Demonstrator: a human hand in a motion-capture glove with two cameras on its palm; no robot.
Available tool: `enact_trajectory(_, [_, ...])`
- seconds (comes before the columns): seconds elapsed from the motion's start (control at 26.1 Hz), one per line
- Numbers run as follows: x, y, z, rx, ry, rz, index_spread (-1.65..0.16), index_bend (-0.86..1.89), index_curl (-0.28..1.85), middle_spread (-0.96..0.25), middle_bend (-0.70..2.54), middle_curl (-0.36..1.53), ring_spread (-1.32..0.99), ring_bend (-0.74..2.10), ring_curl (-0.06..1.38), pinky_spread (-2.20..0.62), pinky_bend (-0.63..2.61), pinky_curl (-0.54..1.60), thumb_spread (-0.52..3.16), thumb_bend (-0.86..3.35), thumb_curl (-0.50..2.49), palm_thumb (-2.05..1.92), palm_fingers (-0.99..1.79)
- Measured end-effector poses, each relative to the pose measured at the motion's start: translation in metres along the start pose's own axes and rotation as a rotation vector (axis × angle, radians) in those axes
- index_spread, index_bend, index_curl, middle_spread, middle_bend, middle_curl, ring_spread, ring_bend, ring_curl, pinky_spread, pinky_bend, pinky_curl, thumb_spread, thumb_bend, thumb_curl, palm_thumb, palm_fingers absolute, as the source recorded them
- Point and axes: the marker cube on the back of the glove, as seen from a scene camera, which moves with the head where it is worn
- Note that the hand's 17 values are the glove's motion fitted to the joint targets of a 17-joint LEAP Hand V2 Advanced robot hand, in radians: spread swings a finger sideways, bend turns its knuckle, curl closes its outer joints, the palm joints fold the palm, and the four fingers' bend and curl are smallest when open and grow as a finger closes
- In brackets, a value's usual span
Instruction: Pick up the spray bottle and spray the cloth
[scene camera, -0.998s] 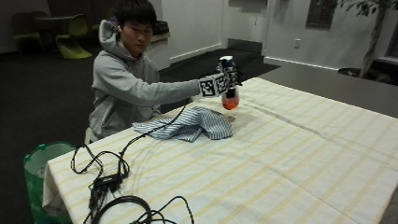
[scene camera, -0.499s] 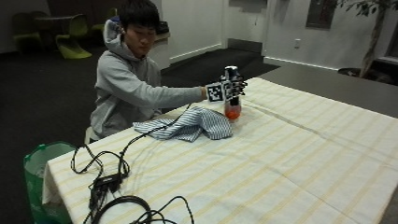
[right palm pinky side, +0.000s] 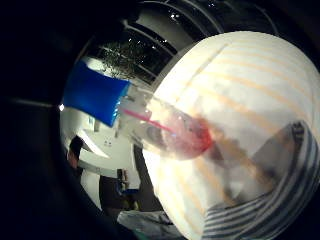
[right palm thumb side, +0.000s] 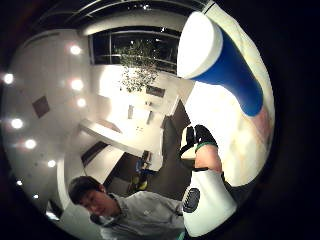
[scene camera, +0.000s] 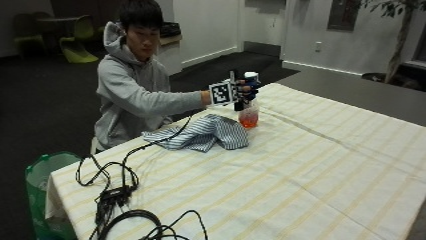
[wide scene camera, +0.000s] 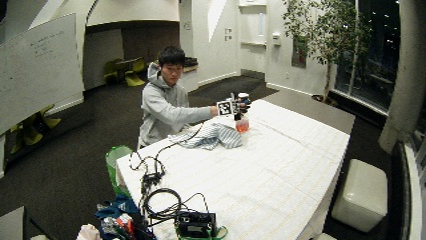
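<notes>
Outside view shows the gloved right hand (scene camera: 245, 92) at the head of the spray bottle (scene camera: 248, 112), which stands upright on the striped tablecloth (scene camera: 319, 165) at the far left part of the table. Compared with one second ago, we note that hand and bottle sit lower: the bottle was raised off the table then, and its base now appears to rest on the cloth-covered surface — contact itself is too small to confirm. The fingers are curled round the blue top of the bottle (right palm thumb side: 225, 70); the little finger side palm view shows the clear body with pink liquid (right palm pinky side: 175, 135) close to the palm. The striped cloth (scene camera: 200, 134) lies crumpled just beside the bottle, toward the person, apart from it.

We judge that the pick-up is not in effect at this moment. The next move calls for lifting the bottle again, aiming the nozzle at the cloth and pressing the top — no spray is visible yet.
</notes>
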Motion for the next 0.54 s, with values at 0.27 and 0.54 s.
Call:
enact_trajectory(0.27, [-0.005, 0.025, -0.036, 0.066, -0.026, -0.001, -0.37, 0.04, 0.23, -0.02, 0.3, 0.39, -0.06, 0.43, 0.37, 0.09, 0.57, 0.41, 0.58, -0.04, 0.63, 0.95, 0.12])
enact_trajectory(0.54, [-0.011, 0.053, -0.049, 0.04, -0.015, -0.031, -0.37, 0.08, 0.2, -0.01, 0.33, 0.39, -0.04, 0.46, 0.36, 0.12, 0.56, 0.39, 0.64, -0.03, 0.61, 0.94, 0.16])
